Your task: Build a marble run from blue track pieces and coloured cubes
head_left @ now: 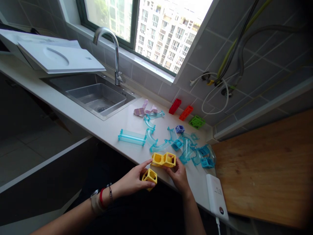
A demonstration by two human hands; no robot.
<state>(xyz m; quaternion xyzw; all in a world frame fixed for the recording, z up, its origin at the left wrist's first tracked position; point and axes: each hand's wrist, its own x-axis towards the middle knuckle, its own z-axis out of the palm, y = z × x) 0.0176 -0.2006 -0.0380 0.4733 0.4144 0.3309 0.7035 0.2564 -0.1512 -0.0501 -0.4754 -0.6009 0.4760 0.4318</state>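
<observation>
My left hand point(137, 179) grips a yellow hollow cube block point(150, 176) just off the counter's front edge, and its index finger reaches to a second yellow block point(157, 159). That block sits side by side with a third yellow block point(169, 159) at the counter's edge. My right hand point(178, 176) has its fingers closed around the third block from the right. Behind the hands lie clear teal track pieces point(160, 146), curved and straight. A wider straight teal track point(132, 137) rests to the left.
Along the back wall stand a red block point(175, 106), an orange block point(186, 113) and green blocks point(197, 121). Pink blocks point(139, 111) lie near the steel sink point(85, 112). A white power bank point(217, 195) with a cable lies right, beside a wooden board point(264, 169).
</observation>
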